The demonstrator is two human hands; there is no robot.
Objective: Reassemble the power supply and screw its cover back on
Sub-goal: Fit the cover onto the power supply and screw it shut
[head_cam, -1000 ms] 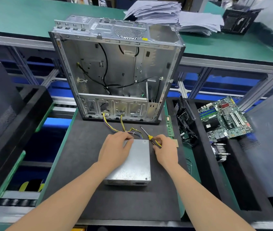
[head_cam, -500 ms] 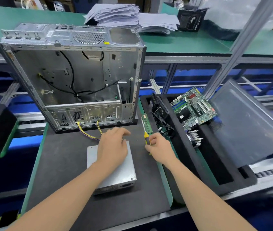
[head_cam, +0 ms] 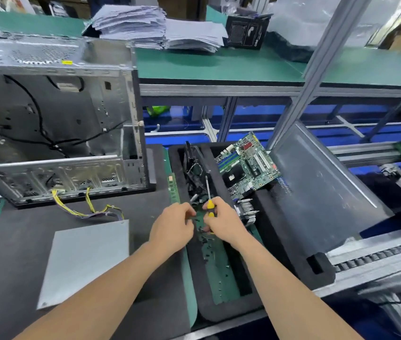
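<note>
PSU (head_cam: 84, 263) lies flat on the bench mat, cover (head_cam: 96, 241) seated on top, wires off its far edge; no fastening visible, so screwing down prob. still to do; right of PSU, over tray (head_cam: 193, 271) w/ loose screws (head_cam: 204, 239): right hand (head_cam: 224, 224) fingers clenched on screwdriver (head_cam: 208, 192); left hand (head_cam: 172, 229) fingers curled, can't tell if pinching one.

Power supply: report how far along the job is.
Done: the power supply looks closed, lying on the mat. In hand: the right hand grips the screwdriver while the left hand reaches among loose screws in the tray. Left: driving the cover screws.
</note>
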